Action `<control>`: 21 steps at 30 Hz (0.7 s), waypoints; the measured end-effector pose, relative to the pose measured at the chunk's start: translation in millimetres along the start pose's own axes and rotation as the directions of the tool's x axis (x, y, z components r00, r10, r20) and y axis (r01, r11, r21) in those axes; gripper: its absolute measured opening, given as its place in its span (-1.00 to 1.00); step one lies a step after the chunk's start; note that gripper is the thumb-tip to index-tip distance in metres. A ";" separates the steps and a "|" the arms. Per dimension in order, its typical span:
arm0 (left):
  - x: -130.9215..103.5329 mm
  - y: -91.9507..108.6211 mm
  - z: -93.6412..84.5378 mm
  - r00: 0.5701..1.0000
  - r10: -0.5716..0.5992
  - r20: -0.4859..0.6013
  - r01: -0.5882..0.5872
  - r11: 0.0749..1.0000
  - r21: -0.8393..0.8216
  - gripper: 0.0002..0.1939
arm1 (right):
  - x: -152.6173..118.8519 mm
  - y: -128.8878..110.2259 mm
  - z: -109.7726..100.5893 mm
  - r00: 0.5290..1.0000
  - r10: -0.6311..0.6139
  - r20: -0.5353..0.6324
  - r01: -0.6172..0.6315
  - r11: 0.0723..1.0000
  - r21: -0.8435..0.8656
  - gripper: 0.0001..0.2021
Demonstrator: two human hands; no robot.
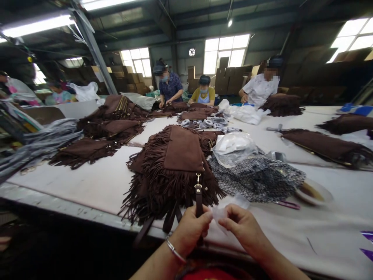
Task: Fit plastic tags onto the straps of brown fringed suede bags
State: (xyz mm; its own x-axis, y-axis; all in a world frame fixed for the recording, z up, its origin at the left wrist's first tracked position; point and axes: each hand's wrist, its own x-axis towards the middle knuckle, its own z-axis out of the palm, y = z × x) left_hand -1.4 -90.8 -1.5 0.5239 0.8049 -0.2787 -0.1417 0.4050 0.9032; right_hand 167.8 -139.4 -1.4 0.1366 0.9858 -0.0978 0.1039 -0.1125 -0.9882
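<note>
My left hand (194,226) is closed around a dark brown strap (199,200), which hangs from a gold swivel clasp (198,180). That clasp hooks onto the corner of a brown fringed bag (184,149), lying flat on a pile of similar fringed bags. Between my two hands is a thin white translucent wrap (219,213). The fingertips of my right hand (239,225) pinch it, while its other side touches my left thumb. My palms and the strap's lower end are mostly hidden.
Right of the pile lie a black-and-white woven cloth (256,177), a clear plastic bag (234,147), purple-handled snips (288,204) and a shallow dish (316,193). More brown bags (84,149) sit at the left. Several people work across the white table (96,186).
</note>
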 end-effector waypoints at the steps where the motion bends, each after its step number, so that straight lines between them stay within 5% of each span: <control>1: -1.2 0.9 -0.7 1.000 0.005 0.027 -0.004 0.999 -0.044 -0.60 | -0.1 0.0 0.6 1.000 -0.003 -0.002 0.003 1.000 -0.019 -0.65; 15: -2.9 -3.0 -0.6 0.999 -0.009 -0.038 0.011 0.999 0.043 -0.62 | -20.5 -4.9 6.8 0.996 0.017 0.090 -0.008 0.994 -0.105 -0.76; 21: -13.3 6.7 -10.8 0.984 -0.167 0.062 0.162 0.984 0.074 -0.54 | -22.3 -0.3 -3.9 0.997 0.080 -0.024 -0.083 0.973 -0.214 -0.70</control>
State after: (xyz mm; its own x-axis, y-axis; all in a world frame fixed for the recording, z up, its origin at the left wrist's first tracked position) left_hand -18.3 -94.2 4.7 0.5915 0.6973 -0.4048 0.0076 0.4972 0.8676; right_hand 168.6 -161.8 1.6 0.1684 0.9704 -0.1733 0.3007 -0.2180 -0.9285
